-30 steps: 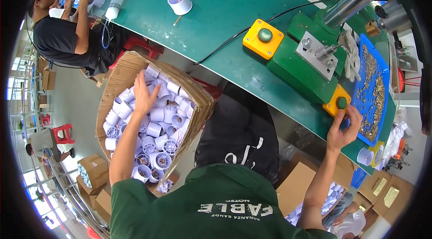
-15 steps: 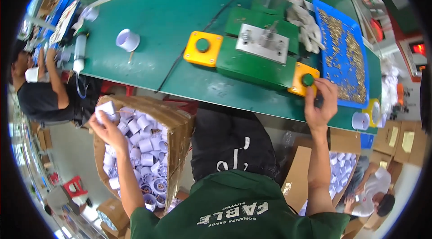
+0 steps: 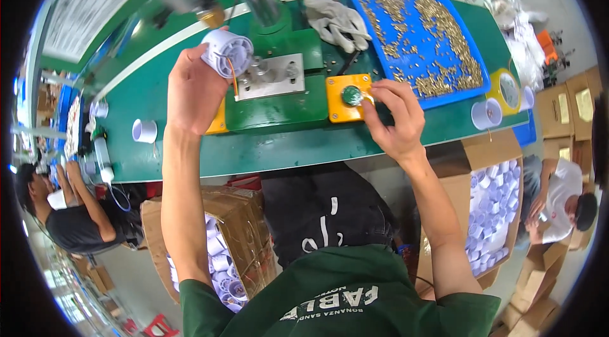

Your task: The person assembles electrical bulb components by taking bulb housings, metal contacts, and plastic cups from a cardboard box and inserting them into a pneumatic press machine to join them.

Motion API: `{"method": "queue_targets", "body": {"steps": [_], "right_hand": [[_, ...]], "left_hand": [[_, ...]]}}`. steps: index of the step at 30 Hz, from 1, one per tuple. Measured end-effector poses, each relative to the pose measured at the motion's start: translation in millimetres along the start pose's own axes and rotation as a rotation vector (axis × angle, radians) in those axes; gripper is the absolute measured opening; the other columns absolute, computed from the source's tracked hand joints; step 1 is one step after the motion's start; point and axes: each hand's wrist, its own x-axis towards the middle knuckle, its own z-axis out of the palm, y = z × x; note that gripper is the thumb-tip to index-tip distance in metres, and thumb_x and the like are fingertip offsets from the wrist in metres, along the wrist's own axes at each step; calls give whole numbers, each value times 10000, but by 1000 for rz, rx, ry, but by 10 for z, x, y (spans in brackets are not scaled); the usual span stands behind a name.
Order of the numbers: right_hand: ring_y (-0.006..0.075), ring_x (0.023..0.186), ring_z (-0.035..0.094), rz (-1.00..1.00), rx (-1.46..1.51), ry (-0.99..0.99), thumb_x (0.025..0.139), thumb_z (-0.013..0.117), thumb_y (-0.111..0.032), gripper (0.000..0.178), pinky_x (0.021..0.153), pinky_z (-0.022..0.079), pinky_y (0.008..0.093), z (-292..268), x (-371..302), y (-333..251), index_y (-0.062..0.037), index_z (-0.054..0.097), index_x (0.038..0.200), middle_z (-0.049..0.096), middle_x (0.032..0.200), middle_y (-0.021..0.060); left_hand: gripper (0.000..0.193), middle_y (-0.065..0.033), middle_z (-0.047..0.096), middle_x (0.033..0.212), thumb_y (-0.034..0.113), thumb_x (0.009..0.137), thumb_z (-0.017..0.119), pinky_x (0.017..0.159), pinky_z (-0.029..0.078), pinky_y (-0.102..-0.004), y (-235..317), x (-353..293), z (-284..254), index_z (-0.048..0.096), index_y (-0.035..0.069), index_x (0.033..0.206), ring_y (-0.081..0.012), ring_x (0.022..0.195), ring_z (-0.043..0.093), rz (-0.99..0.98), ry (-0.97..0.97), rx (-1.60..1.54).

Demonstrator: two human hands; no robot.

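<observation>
My left hand point(image 3: 195, 93) is closed around a white plastic cup-shaped part point(image 3: 232, 53), raised in front of the metal fixture plate point(image 3: 273, 76). The part's ribbed inside shows, and a thin orange wire hangs from it. The plate sits on a green press base point(image 3: 275, 109), with upright pins on it. My right hand point(image 3: 396, 118) is at the right edge of a yellow button box point(image 3: 336, 101). Its thumb and fingertips are curved and apart, close beside the green button point(image 3: 351, 95). I cannot see anything in that hand.
A blue tray point(image 3: 406, 61) of small brass pieces lies behind my right hand, with white gloves point(image 3: 336, 23) beside it. White cups point(image 3: 144, 131) stand on the green table. Cardboard boxes point(image 3: 244, 223) of white parts flank me. Co-workers point(image 3: 73, 210) sit at both sides.
My left hand has lifted a white part from the left box up to the fixture. My right hand stays by the button box. The whole view has shifted toward the right.
</observation>
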Motion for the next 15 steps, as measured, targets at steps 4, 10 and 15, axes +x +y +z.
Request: {"method": "queue_targets", "body": {"steps": [4,10,15], "right_hand": [[287,785,636,25,25,26,707,786,-6,283,663,526,354,-2,4,45,-12,636,947,635,945,121],[277,784,639,45,13,51,741,776,-68,244,675,536,352,-2,-11,73,-37,636,937,628,938,108],[270,781,640,22,30,61,750,759,-61,232,672,534,354,34,-29,74,-36,622,935,624,934,98]], "left_hand": [[392,-128,607,1274,289,1030,443,921,456,-319,-45,98,180,544,2,1276,-202,1120,579,14,183,179],[431,-139,507,1401,273,1031,463,931,475,-313,-76,68,253,455,44,1396,-197,1175,551,91,130,315],[497,-127,467,1443,323,1030,465,978,441,-347,-55,48,255,394,42,1434,-215,1245,509,154,92,272]]}}
